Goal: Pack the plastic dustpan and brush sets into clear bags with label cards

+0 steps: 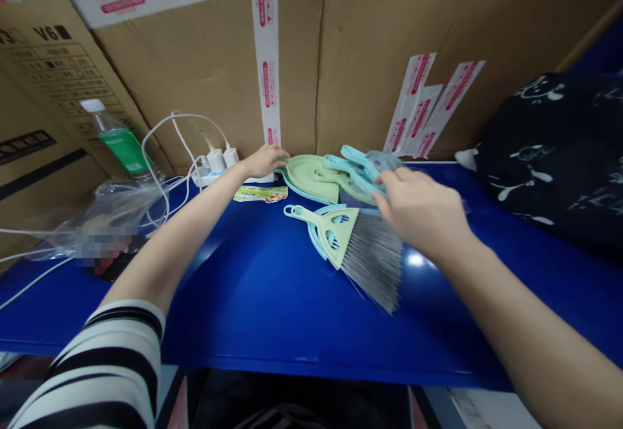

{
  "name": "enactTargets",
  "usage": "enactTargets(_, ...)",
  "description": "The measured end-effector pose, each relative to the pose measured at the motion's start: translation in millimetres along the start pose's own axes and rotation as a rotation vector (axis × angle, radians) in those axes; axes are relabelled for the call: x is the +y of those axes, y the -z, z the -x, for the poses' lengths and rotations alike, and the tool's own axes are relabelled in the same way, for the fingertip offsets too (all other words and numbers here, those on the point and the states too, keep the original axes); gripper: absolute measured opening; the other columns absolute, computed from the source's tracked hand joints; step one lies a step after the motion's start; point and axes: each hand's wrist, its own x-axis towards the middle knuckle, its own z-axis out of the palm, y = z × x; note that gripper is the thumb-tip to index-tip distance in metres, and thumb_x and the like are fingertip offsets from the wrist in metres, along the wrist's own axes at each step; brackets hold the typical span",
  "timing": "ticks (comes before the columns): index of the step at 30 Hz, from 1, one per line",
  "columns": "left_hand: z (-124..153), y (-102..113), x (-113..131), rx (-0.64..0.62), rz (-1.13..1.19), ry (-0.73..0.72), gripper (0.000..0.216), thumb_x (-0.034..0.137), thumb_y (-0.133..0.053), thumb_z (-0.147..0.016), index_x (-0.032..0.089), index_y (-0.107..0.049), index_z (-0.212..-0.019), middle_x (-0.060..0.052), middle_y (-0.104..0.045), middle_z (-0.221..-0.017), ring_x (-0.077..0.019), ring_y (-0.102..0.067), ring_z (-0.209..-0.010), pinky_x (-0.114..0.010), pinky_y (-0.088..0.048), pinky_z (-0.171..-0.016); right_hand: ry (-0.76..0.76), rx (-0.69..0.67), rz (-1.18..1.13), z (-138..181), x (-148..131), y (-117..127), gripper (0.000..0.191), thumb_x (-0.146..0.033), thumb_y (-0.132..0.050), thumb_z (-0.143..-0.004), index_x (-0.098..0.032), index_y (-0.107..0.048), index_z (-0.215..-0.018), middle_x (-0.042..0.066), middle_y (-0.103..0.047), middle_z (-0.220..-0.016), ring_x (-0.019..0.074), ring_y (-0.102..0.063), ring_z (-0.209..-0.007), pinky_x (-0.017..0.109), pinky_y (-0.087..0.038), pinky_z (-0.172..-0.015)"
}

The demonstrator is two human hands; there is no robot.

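Observation:
At the back of the blue table, my left hand (265,161) has its fingers on the left edge of a light green dustpan (304,174). A light blue dustpan (302,191) shows beneath the green one. My right hand (421,207), smeared by motion, is closed on a light blue handled piece (363,171) over the green dustpan's right side; its far part is blurred, so I cannot tell brush from dustpan. In front lies a hand brush (335,231) with a light green handle and grey bristles (374,260), overlapping a light blue one (317,241).
Behind stand large taped cardboard boxes (209,72). On the left are a green-labelled bottle (124,147), a plastic bag (107,211), white cables (170,117) and plugged chargers (221,158). A yellow label strip (260,193) lies near my left hand. A black patterned bag (549,150) sits right.

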Motion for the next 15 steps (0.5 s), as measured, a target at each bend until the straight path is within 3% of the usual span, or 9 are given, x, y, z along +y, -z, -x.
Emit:
enactTargets(3, 1.2, -1.2, -1.1, 0.004, 0.001, -0.018, 0.037, 0.025, -0.041, -0.092, 0.015, -0.058, -0.124, -0.013, -0.061, -0.115, -0.0242, -0.052, -0.11, -0.039, -0.039, -0.097, -0.085, -0.049, -0.019, -8.2, 27.3, -15.9, 0.029, -0.037, -0.043, -0.087, -0.017, -0.063, -0.094, 0.019, -0.066, -0.094, 0.0347, -0.061, -0.086, 0.037, -0.043, -0.055)
enactTargets(8, 2.3, 1.5, 0.1, -0.011, 0.0, -0.058, 0.037, 0.026, -0.043, -0.092, 0.017, -0.059, -0.125, -0.011, -0.064, -0.115, -0.0222, -0.055, -0.107, -0.036, -0.04, -0.095, -0.065, -0.179, -0.107, -15.8, 45.7, -29.0, 0.028, -0.037, -0.056, -0.078, -0.018, -0.06, -0.098, 0.019, -0.064, -0.097, 0.0379, -0.061, -0.09, 0.044, -0.048, -0.061)
enactTargets(12, 1.7, 4.2, 0.0, -0.031, -0.01, -0.074, 0.036, 0.027, -0.043, -0.092, 0.018, -0.061, -0.123, -0.009, -0.064, -0.115, -0.021, -0.056, -0.105, -0.033, -0.041, -0.093, -0.074, -0.24, -0.13, -18.7, 43.7, -32.0, 0.044, -0.038, -0.063, -0.074, -0.018, -0.056, -0.112, 0.02, -0.06, -0.11, 0.0398, -0.057, -0.102, 0.046, -0.049, -0.069)
enactTargets(15, 1.0, 7.5, -1.4, -0.033, -0.026, -0.071, 0.036, 0.028, -0.043, -0.092, 0.017, -0.063, -0.119, -0.011, -0.064, -0.114, -0.0225, -0.057, -0.106, -0.033, -0.041, -0.092, -0.049, -0.207, -0.148, -20.5, 41.3, -41.3, 0.062, -0.044, -0.064, -0.073, -0.016, -0.048, -0.126, 0.023, -0.055, -0.121, 0.042, -0.052, -0.11, 0.049, -0.049, -0.074)
